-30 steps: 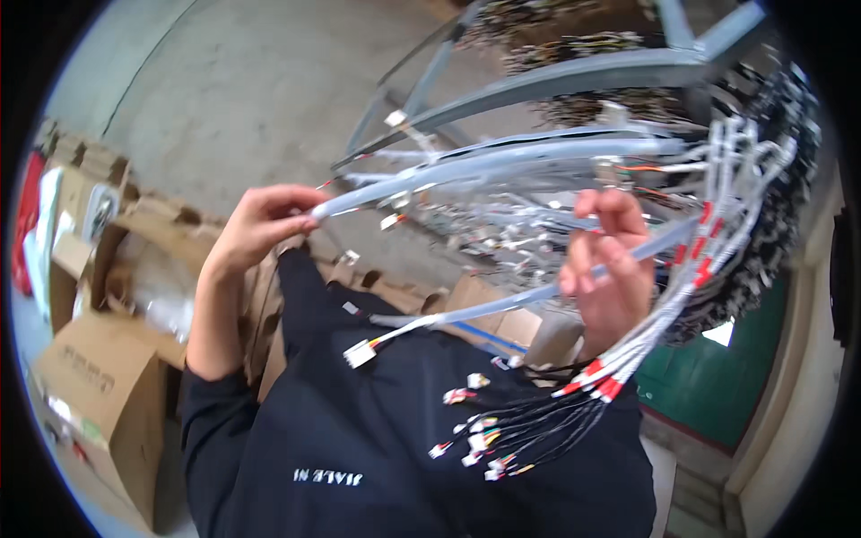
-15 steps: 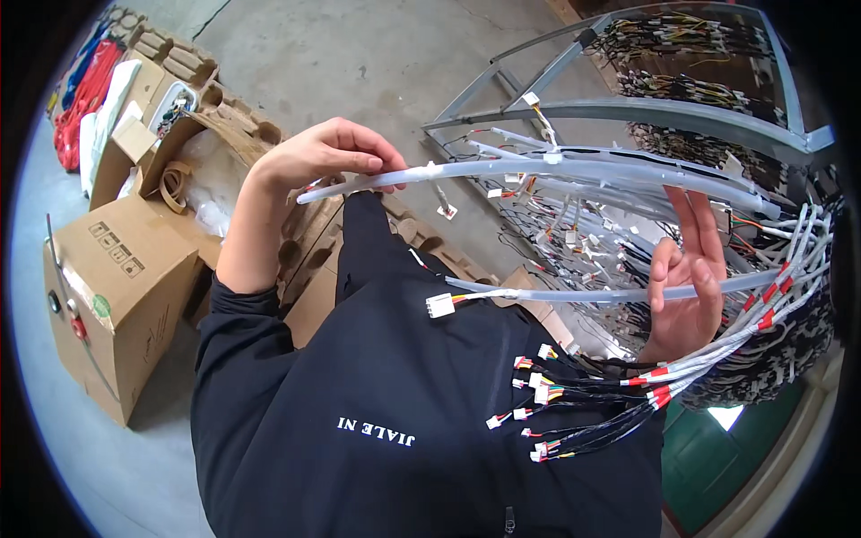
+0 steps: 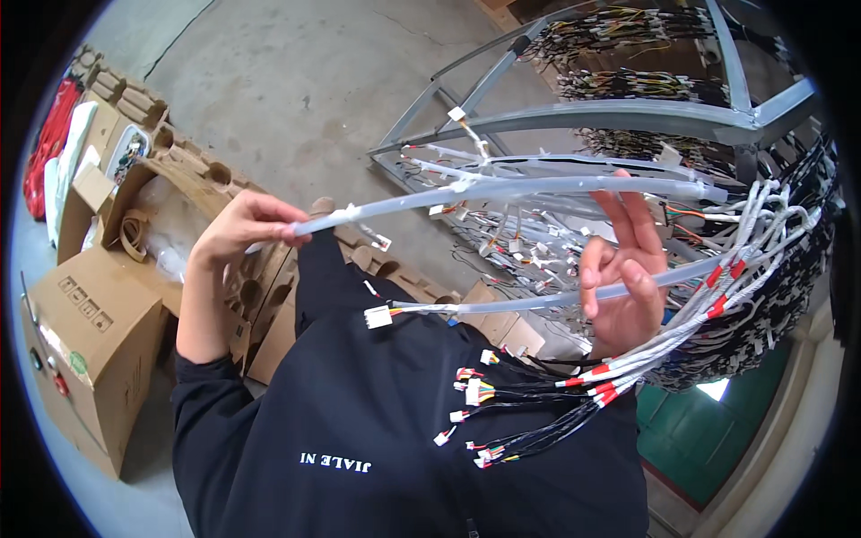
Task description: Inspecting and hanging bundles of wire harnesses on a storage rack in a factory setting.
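Note:
My left hand pinches the left end of a long translucent tube, which is part of a wire harness. White connectors on short leads hang off this tube. My right hand is at the right, two fingers raised against the upper tube and the others curled round a lower translucent tube. From the lower tube's left end a white connector sticks out on coloured wires. White braided cables with red bands loop down at the right, ending in black-sleeved leads with small connectors before my jacket.
A grey metal rack stands at the far right, hung with many wire bundles. Cardboard boxes and moulded pulp trays are at the left, beside red bundles. A green surface shows at lower right.
My left hand has moved left along the upper tube and now grips its end, which stuck out past the hand before. The whole view has shifted; my right hand keeps its hold.

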Demonstrator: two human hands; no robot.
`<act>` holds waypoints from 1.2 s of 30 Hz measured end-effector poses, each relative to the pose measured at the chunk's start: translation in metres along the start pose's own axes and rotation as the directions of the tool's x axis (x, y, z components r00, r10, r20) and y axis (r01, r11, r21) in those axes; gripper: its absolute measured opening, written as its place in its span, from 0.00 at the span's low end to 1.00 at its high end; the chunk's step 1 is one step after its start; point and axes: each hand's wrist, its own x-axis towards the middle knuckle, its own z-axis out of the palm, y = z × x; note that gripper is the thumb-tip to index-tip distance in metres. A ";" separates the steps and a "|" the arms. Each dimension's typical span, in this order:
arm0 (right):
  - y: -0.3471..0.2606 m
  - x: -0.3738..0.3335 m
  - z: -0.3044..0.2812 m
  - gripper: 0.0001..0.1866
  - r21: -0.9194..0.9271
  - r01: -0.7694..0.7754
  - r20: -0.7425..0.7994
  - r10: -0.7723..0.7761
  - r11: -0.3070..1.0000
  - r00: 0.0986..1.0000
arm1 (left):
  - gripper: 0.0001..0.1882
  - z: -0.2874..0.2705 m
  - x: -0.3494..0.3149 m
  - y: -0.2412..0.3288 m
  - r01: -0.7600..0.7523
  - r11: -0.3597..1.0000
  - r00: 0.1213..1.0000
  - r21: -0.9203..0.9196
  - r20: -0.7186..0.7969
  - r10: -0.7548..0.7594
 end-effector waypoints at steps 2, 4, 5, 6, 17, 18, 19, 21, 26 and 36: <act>0.003 0.004 0.002 0.40 -0.015 -0.005 -0.005 0.005 1.000 1.000 | 0.15 0.000 -0.007 -0.012 -0.014 1.000 1.000 -0.022 -0.023 0.014; 0.004 0.004 0.007 0.42 -0.001 -0.024 -0.014 0.024 1.000 1.000 | 0.14 -0.002 -0.011 -0.013 -0.015 1.000 1.000 -0.020 -0.022 0.015; 0.002 0.005 0.005 0.43 -0.056 -0.024 -0.025 0.023 0.998 0.999 | 0.13 0.001 -0.007 -0.012 -0.002 0.999 1.000 -0.054 -0.029 0.001; 0.002 0.005 0.005 0.43 -0.054 -0.016 -0.035 0.014 0.998 0.999 | 0.13 0.001 -0.003 -0.009 -0.003 0.999 1.000 -0.041 -0.025 0.002; 0.025 0.007 -0.020 0.30 0.088 0.014 0.032 -0.017 0.996 0.999 | 0.11 0.015 -0.002 -0.020 0.064 0.997 0.987 -0.039 0.153 -0.057; 0.025 0.008 -0.018 0.28 0.083 0.037 0.052 -0.041 0.996 0.998 | 0.13 0.019 0.001 -0.024 0.055 0.998 0.982 -0.021 0.179 -0.050; 0.025 0.009 -0.015 0.26 0.077 0.062 0.073 -0.068 0.995 0.995 | 0.13 0.021 0.003 -0.030 0.055 0.998 0.975 0.023 0.214 -0.059; 0.032 0.009 -0.023 0.26 0.246 0.028 0.211 -0.082 0.969 0.974 | 0.15 0.031 0.005 -0.026 0.147 0.983 0.944 0.111 0.282 -0.173; 0.031 -0.002 -0.040 0.25 0.575 -0.214 0.413 -0.054 0.790 0.909 | 0.20 0.034 0.050 -0.022 -0.040 0.999 0.972 -0.034 0.232 0.047; 0.045 -0.009 -0.050 0.31 0.701 -0.303 0.471 -0.101 0.646 0.876 | 0.23 0.178 0.204 0.007 -0.597 0.500 0.706 0.627 0.116 0.699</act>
